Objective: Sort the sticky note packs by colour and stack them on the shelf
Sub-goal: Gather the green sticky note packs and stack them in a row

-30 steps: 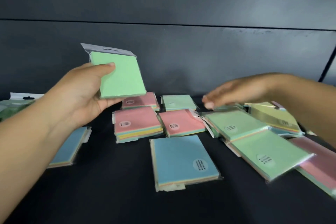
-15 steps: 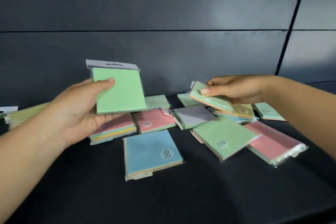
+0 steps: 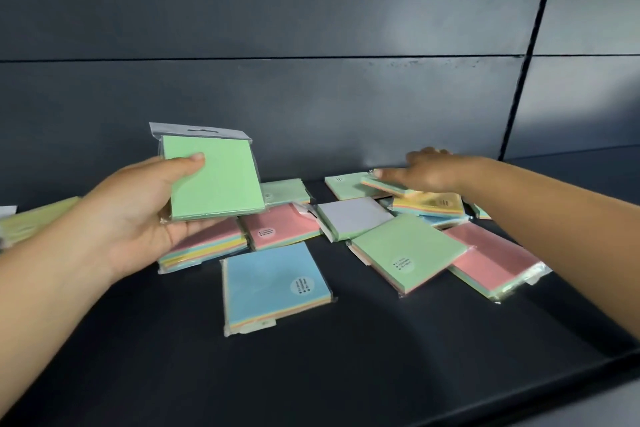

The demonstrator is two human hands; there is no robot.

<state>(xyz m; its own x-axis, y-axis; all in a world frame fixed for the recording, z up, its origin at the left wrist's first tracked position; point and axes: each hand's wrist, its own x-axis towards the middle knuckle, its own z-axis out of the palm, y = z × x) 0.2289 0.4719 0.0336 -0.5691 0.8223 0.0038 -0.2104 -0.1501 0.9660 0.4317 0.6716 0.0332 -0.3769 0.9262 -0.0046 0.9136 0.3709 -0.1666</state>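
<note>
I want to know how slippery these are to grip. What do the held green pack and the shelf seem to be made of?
Green pack: matte paper in a clear, glossy plastic sleeve, judging by the transparent hang tab. Shelf: dark, smooth, probably painted metal, going by its soft sheen; laminate is possible.

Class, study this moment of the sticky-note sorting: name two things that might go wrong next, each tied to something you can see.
1. The left hand holds the green pack raised by one edge; it might slip from its grip.
2. The right hand presses a tilted pack resting on overlapping packs; pulling it could shift the yellow-topped pack beneath.
</note>
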